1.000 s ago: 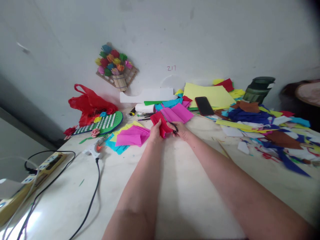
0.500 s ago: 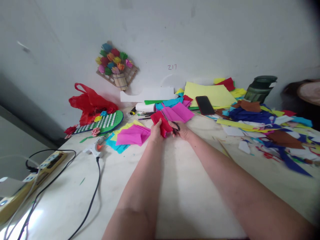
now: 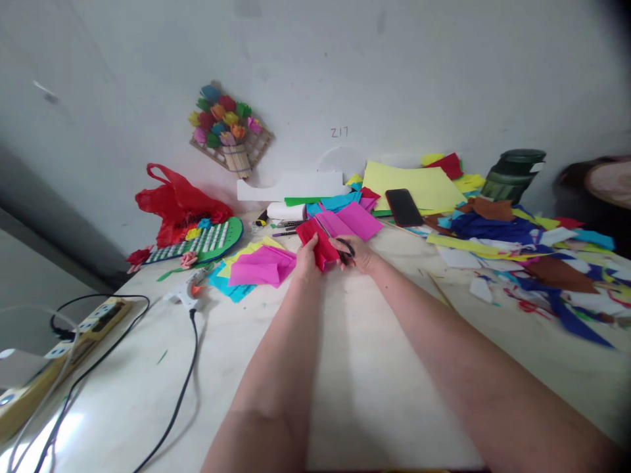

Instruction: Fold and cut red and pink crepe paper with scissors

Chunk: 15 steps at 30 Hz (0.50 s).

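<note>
Head view: left hand (image 3: 306, 260) gripped red paper (image 3: 323, 251); right hand (image 3: 359, 255) gripped black-handled scissors (image 3: 349, 246), blades at paper's edge. Pink paper (image 3: 359, 222) lay just beyond, 1 phone (image 3: 403, 207) farther right.

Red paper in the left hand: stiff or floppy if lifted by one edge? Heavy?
Probably floppy: the red paper looks thin and creased, so it may sag away from the left hand. Likely light for its size, being thin sheet. It may snag if pulled sideways, as the scissors sit right against it.
</note>
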{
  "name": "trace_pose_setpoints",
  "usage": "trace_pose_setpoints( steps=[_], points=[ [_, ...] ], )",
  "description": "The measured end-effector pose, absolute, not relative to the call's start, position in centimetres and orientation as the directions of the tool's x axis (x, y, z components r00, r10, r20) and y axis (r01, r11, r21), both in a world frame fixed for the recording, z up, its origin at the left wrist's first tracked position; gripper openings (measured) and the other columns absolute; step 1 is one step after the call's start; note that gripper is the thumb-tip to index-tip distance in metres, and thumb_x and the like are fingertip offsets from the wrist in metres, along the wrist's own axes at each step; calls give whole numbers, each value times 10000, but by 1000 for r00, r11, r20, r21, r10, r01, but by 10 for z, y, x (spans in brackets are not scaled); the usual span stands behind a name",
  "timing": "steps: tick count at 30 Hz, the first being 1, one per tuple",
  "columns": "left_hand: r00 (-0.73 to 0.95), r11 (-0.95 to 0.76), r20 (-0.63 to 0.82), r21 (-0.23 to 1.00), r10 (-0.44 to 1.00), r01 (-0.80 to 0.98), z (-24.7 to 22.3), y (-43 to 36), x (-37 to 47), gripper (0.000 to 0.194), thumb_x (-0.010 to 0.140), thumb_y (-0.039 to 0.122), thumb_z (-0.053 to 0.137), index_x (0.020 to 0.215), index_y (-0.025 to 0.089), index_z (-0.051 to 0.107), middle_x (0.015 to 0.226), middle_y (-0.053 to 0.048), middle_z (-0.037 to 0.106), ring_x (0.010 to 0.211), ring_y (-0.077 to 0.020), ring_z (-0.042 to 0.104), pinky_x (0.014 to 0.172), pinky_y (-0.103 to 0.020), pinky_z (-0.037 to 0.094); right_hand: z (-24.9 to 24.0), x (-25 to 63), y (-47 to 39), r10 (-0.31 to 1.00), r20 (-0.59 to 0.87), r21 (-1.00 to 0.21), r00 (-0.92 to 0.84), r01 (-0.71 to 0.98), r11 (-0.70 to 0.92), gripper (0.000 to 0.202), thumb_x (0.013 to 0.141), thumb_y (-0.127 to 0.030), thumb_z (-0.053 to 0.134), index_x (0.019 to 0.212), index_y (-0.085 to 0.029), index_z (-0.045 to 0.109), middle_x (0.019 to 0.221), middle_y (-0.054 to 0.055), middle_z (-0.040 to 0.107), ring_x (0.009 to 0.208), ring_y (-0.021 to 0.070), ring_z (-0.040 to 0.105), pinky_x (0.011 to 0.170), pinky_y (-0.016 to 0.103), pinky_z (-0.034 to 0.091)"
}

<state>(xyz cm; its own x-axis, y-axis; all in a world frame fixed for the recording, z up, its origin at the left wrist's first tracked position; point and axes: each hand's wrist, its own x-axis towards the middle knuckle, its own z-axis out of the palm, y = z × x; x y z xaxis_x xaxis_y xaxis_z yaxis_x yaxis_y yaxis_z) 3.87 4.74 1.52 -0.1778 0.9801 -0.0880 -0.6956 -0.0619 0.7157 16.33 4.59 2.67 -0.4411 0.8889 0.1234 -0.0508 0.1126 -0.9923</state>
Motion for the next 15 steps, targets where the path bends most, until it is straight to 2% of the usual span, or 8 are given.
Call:
trace_pose_setpoints(
  steps=[15],
  points=[
    [-185,-73,-77,724,980,-686,18,45,42,202,690,191,619,868,102,590,746,-95,662,699,-189,641,694,-299,509,25,167,52,903,92,-996,-420,-39,83,297,664,-450,607,663,-168,514,417,-13,558,300,94,490,261,158,200]
  ],
)
